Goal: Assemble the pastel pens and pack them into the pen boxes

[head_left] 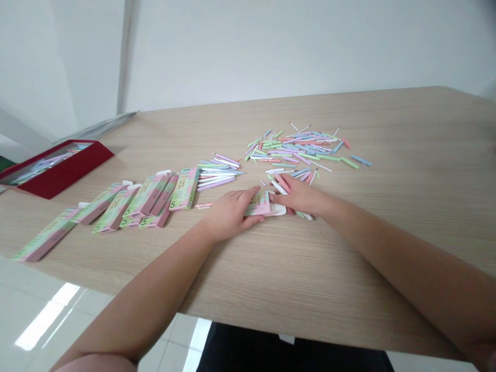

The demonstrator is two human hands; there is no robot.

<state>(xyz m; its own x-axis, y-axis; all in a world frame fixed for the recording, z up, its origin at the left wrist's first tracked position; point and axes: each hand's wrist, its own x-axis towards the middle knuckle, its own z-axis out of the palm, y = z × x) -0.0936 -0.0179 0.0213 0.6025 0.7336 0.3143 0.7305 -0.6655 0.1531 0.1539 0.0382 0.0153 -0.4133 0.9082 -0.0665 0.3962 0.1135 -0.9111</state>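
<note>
Left hand (228, 213): thumb and fingers clasping a carton (259, 206) on the table (279, 279), its flap (277, 210) rightward. Right hand (299, 195): fingers closed around several pens (278, 186) at that flap; judged to be loading, which calls for aligning them endwise.

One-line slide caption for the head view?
Left hand holds a pink-and-green carton; right hand grips pens by its white flap, pastel pens scattered beyond.

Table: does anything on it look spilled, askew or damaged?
The loose pen parts toward the back look spilled: they point every way, unlike the mostly aligned pens beside the boxes. No damage is visible.
</note>
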